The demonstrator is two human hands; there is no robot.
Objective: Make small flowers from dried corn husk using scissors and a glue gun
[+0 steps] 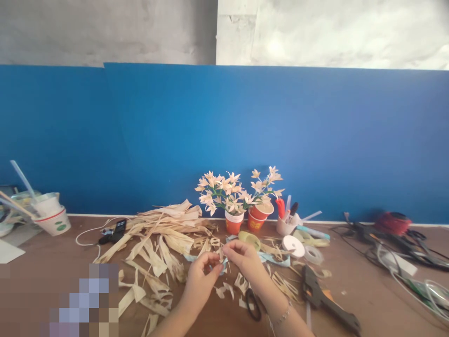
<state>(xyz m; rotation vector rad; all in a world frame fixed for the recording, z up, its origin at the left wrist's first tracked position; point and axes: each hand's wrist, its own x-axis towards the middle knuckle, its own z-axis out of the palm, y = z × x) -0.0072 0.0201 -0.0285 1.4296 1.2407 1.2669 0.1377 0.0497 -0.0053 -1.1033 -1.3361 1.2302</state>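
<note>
My left hand (pixel 199 282) and my right hand (pixel 245 260) meet over the middle of the table, fingertips pinched. Between them is a small pale piece of dried husk (pixel 221 254), largely hidden by the fingers. Cut husk scraps (pixel 225 290) lie below the hands. Black-handled scissors (pixel 253 304) rest beside my right forearm, partly covered by it. Left of my hands spreads a heap of dried corn husks (pixel 168 234). Behind them, pale husk flowers (pixel 224 187) on green stems stand in a red and white paper cup (pixel 234 223).
A second red cup (pixel 257 219) also bears flowers. A cup of tools (pixel 286 225), a white tape roll (pixel 293 245) and a black glue gun (pixel 326 299) lie to the right. Cables (pixel 393 267) clutter the far right. A paper cup (pixel 54 222) stands far left; a blue panel (pixel 224 131) rises behind.
</note>
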